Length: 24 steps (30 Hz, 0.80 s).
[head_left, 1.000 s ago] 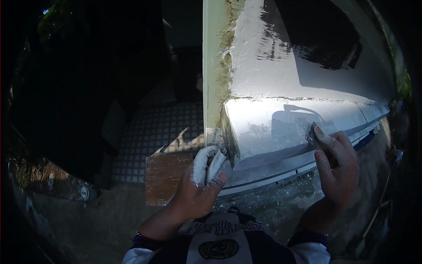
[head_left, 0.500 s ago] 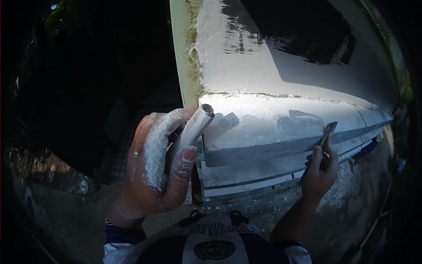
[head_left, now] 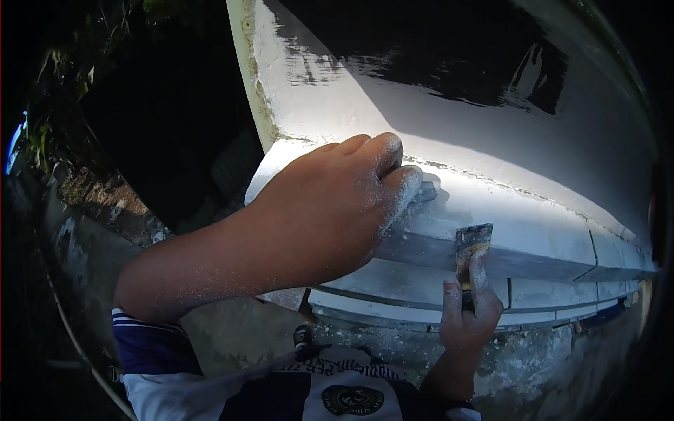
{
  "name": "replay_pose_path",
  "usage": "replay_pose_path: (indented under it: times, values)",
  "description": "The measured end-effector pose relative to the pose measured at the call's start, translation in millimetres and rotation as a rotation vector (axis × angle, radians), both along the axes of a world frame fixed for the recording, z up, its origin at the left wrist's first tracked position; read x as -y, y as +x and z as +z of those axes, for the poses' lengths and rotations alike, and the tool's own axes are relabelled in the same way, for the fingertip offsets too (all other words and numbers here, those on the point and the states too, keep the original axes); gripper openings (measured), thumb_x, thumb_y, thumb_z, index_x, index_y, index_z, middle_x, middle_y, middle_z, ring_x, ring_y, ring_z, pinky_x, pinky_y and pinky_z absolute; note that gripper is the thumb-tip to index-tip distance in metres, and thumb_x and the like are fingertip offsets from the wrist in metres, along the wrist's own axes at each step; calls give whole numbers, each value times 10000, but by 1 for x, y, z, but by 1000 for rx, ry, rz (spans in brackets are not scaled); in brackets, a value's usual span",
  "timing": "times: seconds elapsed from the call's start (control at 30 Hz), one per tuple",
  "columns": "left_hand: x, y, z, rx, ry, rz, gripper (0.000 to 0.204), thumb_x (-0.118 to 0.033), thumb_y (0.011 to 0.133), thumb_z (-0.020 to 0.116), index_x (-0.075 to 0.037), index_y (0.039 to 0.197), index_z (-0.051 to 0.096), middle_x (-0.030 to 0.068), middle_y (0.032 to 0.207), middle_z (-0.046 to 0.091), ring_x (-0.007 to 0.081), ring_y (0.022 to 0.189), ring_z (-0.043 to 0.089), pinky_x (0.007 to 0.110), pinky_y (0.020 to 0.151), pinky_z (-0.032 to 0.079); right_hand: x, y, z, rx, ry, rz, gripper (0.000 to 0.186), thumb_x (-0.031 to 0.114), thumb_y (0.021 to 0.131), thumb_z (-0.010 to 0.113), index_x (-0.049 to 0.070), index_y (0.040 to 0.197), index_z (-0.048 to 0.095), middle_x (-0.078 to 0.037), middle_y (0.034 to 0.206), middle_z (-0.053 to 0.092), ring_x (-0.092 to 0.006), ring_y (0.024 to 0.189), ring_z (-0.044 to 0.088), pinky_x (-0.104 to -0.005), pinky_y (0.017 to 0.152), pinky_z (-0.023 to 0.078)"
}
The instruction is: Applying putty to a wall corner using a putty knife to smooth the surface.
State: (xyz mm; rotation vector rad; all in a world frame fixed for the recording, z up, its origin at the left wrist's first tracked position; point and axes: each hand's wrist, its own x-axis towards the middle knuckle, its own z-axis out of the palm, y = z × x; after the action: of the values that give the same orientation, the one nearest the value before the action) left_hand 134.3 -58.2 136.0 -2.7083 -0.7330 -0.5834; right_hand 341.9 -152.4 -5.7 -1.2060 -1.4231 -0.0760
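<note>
My left hand [head_left: 351,189], its back up and dusted with white powder, reaches over the white masonry ledge [head_left: 526,210] with curled fingers at its sunlit top. It grips the pale rolled sheet, now mostly hidden under the fingers. My right hand [head_left: 469,312] grips a putty knife [head_left: 472,238] by its handle, the scuffed blade pointing up in front of the ledge's face. Above the ledge rises a white wall [head_left: 456,119] with a black painted patch [head_left: 421,42]. A mossy green edge [head_left: 249,77] borders that wall on the left.
A lower white step [head_left: 540,295] runs beneath the ledge. The dusty concrete floor [head_left: 232,330] lies around me. A dark opening [head_left: 168,105] is left of the wall, with plants and soil [head_left: 91,189] at the far left and a long thin pipe or hose [head_left: 77,344] below them.
My left hand has swung up and to the right onto the ledge, covering the roll. My right hand is lower and farther left with the knife upright. The view has shifted too.
</note>
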Motion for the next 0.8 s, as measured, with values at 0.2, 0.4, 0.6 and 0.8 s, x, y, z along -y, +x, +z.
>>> replay_pose_path:
  times: [0.2,0.4,0.6,0.8]
  values:
    - [4,19,1,99,-60,38,261,-127,812,689,-9,1041,649,97,882,545,203,775,573,316,643,510,2,19,14,36,-101,124,471,-25,784,686,-29,1241,570,-163,729,614,-157,613,593,-264,581,479]
    - [3,-10,8,117,-18,280,198,-126,813,697,14,953,679,141,939,613,254,786,641,347,694,545,5,17,14,16,-90,119,479,-16,790,690,-1,1254,571,-161,722,619,-155,597,600,-258,571,481]
    - [-16,-41,1,212,37,333,174,-136,825,673,13,914,678,159,890,638,263,737,656,345,663,545,2,12,11,37,-76,107,493,-33,789,681,0,1266,560,-153,710,609,-133,603,587,-245,571,470]
    - [-8,8,0,89,81,64,155,-101,808,679,23,901,671,136,842,598,258,672,630,355,602,534,2,7,10,1,-60,93,504,-46,789,671,-12,1276,546,-151,726,619,-114,639,574,-240,589,466]
